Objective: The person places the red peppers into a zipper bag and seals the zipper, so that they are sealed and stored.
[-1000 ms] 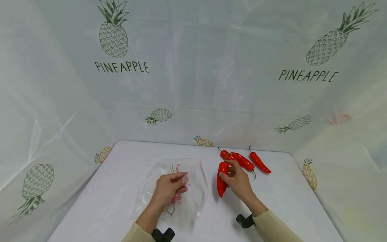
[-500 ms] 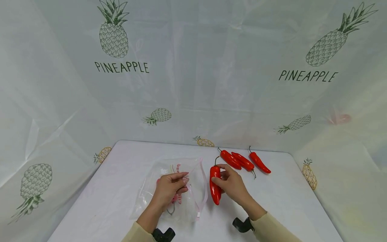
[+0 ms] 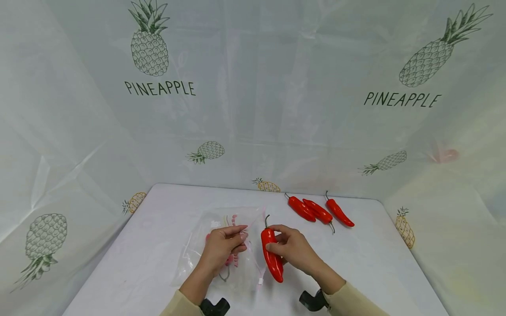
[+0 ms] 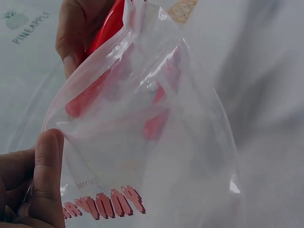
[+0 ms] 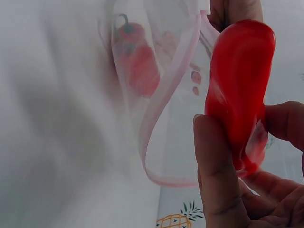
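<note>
A pale, translucent sheet curtain (image 3: 253, 109) printed with green-outlined pineapples and the word PINEAPPLE hangs around a white, flat desk (image 3: 363, 267), with a few orange pineapples near the desk's edges. Taking twelve o'clock as the desk's far edge, a clear plastic bag with a pink-edged mouth and pink-red print (image 3: 250, 260) is near the middle of the desk, its mouth facing three o'clock and a small white slider (image 3: 260, 281) at its four o'clock.

The left hand (image 3: 222, 245) pinches the bag at the edge of its mouth between thumb and fingers. Through the plastic, the right wrist view shows a red shape with a curved green stem (image 5: 137, 61); I cannot tell whether it lies inside.

The right hand (image 3: 296, 248) grasps a glossy, long red chili pepper with a thin green stem (image 3: 272, 261), thumb on one side and fingers on the other. This pepper is tilted, stem toward twelve and tip between five and six, right at the bag's mouth; whether it touches the plastic is unclear.

Toward one to two o'clock from it lie three more peppers: a glossy red one (image 3: 301, 208) and a second red one (image 3: 317, 211) close together, and a slimmer red one (image 3: 340, 213) just beside them. Both forearms wear beige sleeves (image 3: 356, 303).
</note>
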`<action>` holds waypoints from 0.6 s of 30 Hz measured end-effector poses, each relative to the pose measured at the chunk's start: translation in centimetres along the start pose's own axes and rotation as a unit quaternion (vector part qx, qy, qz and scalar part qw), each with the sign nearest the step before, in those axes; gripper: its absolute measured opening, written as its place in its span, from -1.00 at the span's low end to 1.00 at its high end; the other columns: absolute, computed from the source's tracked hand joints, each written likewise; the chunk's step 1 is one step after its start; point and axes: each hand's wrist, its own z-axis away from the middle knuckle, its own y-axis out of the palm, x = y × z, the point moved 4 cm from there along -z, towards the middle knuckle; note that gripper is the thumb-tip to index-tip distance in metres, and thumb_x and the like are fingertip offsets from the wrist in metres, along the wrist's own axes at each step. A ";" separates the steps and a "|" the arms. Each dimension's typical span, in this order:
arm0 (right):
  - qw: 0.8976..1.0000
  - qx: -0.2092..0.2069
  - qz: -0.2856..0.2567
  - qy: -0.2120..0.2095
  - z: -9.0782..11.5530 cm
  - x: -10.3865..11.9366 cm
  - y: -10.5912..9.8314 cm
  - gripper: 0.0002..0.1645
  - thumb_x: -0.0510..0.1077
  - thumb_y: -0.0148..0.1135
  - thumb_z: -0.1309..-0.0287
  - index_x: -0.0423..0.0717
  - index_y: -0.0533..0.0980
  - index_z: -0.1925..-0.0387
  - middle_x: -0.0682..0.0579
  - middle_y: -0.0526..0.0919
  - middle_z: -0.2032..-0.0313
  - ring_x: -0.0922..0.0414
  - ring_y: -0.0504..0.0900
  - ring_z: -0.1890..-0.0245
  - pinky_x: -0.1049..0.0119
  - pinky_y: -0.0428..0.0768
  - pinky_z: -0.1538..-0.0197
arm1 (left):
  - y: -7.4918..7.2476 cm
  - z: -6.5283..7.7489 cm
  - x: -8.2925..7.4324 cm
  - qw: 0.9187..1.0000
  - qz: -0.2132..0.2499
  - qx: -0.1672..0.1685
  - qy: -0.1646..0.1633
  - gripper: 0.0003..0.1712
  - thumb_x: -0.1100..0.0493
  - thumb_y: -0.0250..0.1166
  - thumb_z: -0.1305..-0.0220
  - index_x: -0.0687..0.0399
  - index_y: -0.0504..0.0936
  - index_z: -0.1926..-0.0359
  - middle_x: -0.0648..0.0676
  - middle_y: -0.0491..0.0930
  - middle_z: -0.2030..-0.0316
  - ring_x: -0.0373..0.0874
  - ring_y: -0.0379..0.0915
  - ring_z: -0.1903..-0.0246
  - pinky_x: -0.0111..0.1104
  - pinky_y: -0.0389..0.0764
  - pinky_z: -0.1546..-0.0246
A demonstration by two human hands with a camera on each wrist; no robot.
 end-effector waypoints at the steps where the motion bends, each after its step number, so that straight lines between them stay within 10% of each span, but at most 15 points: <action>1: 1.000 0.004 0.000 0.001 0.0 0.0 0.1 -0.21 -0.06 0.57 -0.15 -0.15 0.50 -0.38 -0.07 0.73 0.18 0.09 0.70 0.32 0.18 0.82 0.36 | 0.0 0.0 0.0 1.000 0.000 0.000 0.000 -0.57 0.24 0.43 -0.39 0.26 0.70 -0.23 0.32 0.71 0.00 -0.18 0.74 0.34 -0.38 0.81 0.17; 18: 1.000 0.019 -0.001 -0.014 -1.1 0.0 1.1 -0.22 -0.06 0.53 -0.19 -0.19 0.49 -0.39 -0.08 0.75 0.17 0.09 0.71 0.32 0.17 0.82 0.38 | 1.0 0.7 -0.3 1.000 -0.011 0.028 0.009 -0.56 0.19 0.42 -0.42 0.27 0.69 -0.24 0.16 0.71 0.16 -0.19 0.73 0.36 -0.36 0.82 0.18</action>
